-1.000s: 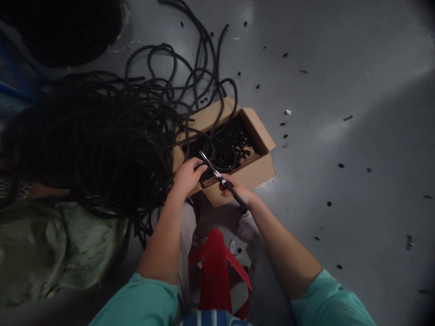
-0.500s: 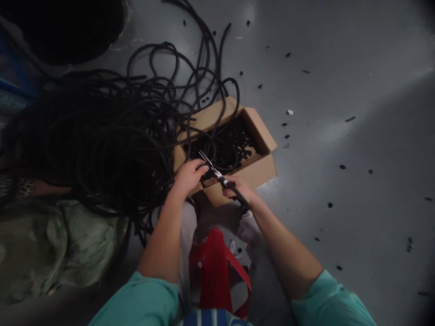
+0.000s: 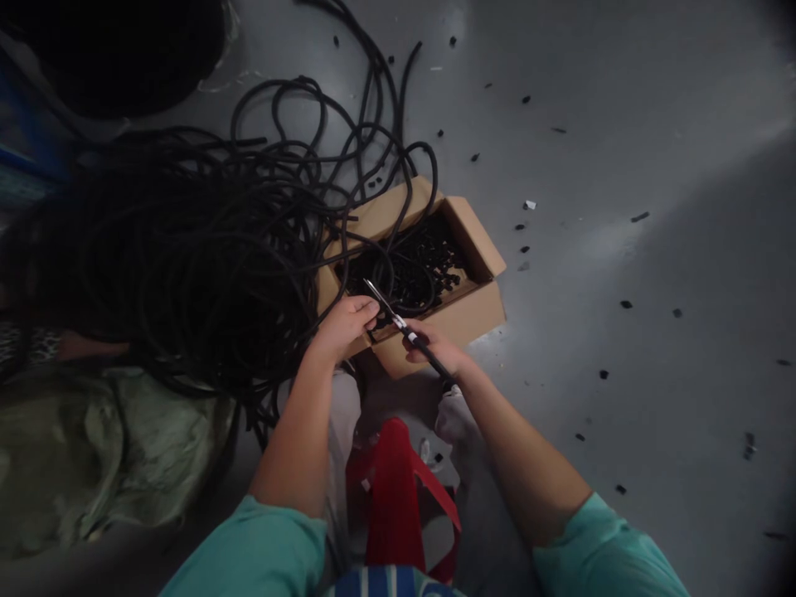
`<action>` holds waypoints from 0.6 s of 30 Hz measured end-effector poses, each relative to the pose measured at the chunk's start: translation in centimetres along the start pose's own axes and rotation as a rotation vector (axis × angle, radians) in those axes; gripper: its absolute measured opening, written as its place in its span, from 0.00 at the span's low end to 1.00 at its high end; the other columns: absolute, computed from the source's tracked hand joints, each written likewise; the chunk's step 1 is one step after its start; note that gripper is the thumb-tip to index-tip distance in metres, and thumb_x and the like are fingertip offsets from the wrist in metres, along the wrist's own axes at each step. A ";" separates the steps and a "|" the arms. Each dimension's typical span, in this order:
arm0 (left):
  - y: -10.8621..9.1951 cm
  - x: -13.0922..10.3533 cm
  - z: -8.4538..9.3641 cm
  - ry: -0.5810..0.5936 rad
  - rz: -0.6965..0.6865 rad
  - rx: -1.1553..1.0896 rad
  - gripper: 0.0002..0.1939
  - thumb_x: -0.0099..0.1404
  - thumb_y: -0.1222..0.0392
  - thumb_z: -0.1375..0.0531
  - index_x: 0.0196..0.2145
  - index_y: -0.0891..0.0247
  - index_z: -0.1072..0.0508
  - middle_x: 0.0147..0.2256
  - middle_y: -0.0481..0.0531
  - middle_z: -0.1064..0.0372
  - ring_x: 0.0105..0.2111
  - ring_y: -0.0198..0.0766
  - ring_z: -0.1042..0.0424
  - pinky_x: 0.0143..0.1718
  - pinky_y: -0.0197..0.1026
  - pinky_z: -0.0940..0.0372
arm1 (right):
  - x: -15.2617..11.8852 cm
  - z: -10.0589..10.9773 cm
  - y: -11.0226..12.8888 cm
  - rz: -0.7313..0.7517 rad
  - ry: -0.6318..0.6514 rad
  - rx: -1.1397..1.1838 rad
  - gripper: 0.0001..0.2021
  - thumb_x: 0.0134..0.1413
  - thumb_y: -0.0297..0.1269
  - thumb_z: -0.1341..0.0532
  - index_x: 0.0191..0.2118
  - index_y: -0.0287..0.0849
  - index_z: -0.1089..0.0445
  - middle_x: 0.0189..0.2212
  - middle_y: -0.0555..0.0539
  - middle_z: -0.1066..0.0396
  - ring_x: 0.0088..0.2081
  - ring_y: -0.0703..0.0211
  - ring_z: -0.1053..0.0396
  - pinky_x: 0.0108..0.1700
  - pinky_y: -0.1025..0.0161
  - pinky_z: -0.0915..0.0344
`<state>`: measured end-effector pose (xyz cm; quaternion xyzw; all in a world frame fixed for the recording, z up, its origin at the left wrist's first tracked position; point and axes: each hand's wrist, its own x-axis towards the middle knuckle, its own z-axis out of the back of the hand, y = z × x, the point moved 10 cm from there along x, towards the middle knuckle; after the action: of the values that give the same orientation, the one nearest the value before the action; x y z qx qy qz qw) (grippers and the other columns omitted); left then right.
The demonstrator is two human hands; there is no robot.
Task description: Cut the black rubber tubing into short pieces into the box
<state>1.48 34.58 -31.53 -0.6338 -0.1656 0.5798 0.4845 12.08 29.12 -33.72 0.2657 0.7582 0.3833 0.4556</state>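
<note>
My right hand [image 3: 434,345] is closed round the black handles of a cutting tool [image 3: 396,319], whose thin metal blades point up and left over the box. In the current view the blades lie close together. My left hand [image 3: 349,322] is beside the blades at the box's near left edge, thumb and fingertips pinched together; whatever is between them is too small and dark to make out. Below both hands is an open cardboard box [image 3: 466,315] holding many small black pieces [image 3: 444,257]. Black cable loops [image 3: 373,128] run over its left side.
A large tangle of black cables [image 3: 205,240] fills the left. Below it lies a greenish sack [image 3: 155,439]. A dark round thing [image 3: 124,50] is at the top left. A red stool [image 3: 395,497] is between my legs. Small black scraps dot the grey floor [image 3: 622,166].
The tool's blades and handles have come together. My left hand has shifted slightly left, and its thumb and fingers have drawn closer.
</note>
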 end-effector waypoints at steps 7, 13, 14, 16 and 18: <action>0.1 -0.3 -0.5 0.016 0.094 -0.216 0.13 0.53 0.51 0.44 0.21 0.66 0.37 0.14 0.43 0.47 0.13 0.24 0.53 0.14 0.31 0.60 | -0.1 0.3 -0.3 -0.006 -0.049 -0.043 0.26 0.30 0.29 0.41 0.44 0.37 0.32 0.18 0.56 0.44 0.23 0.69 0.48 0.27 0.69 0.49; -1.0 0.0 -0.2 -0.041 -0.079 -0.096 0.12 0.54 0.53 0.43 0.29 0.66 0.35 0.22 0.46 0.38 0.17 0.25 0.43 0.18 0.31 0.48 | -0.1 1.4 -0.7 -0.027 -0.094 -0.100 0.27 0.31 0.28 0.43 0.45 0.38 0.32 0.16 0.58 0.46 0.19 0.71 0.51 0.23 0.70 0.52; -1.3 0.1 -0.1 -0.067 -0.114 -0.066 0.12 0.52 0.55 0.42 0.31 0.65 0.36 0.25 0.46 0.36 0.19 0.25 0.41 0.19 0.31 0.45 | -0.1 1.5 -0.9 -0.040 -0.097 -0.095 0.27 0.31 0.28 0.43 0.46 0.38 0.32 0.16 0.58 0.46 0.18 0.71 0.52 0.22 0.70 0.53; -1.4 0.2 0.2 -0.114 -0.151 -0.003 0.12 0.51 0.57 0.41 0.32 0.64 0.36 0.28 0.46 0.35 0.20 0.26 0.39 0.22 0.32 0.42 | -0.1 1.7 -1.2 -0.069 -0.100 -0.073 0.28 0.31 0.29 0.43 0.47 0.38 0.34 0.16 0.58 0.45 0.18 0.71 0.51 0.21 0.70 0.53; -1.3 0.3 0.4 -0.159 -0.158 0.050 0.10 0.52 0.58 0.42 0.33 0.64 0.35 0.26 0.46 0.35 0.19 0.27 0.39 0.22 0.33 0.42 | 0.0 1.5 -1.2 -0.076 -0.089 -0.036 0.28 0.31 0.30 0.42 0.47 0.38 0.34 0.18 0.57 0.43 0.19 0.70 0.49 0.22 0.70 0.51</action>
<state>1.66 35.61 -30.57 -0.5584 -0.2386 0.5921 0.5298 13.37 28.95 -35.18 0.2452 0.7399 0.3671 0.5076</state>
